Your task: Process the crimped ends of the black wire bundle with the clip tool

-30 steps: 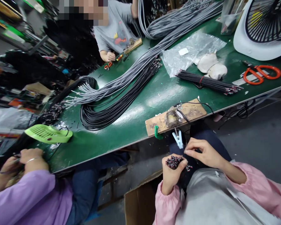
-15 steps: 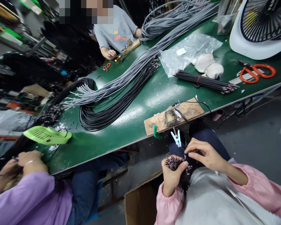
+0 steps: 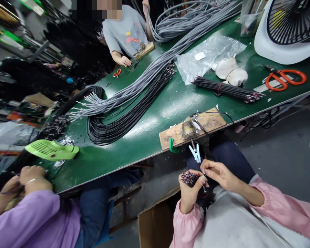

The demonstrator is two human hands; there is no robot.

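A bundle of short wires (image 3: pixel 189 178), held low over the lap just below the table edge (image 3: pixel 144 160), is clenched in the left hand (image 3: pixel 189 194). One wire end (image 3: pixel 204 173) is pinched by the right hand (image 3: pixel 219 175) just beside it. A wooden jig block (image 3: pixel 212 120) is clamped on the table above.

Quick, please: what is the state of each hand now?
Left hand: closed around a bundle of short wires.
Right hand: fingertips pinched on one wire at the bundle's edge.

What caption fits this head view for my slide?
Left hand grips a bundle of short wires while right hand pinches one wire below the green table.
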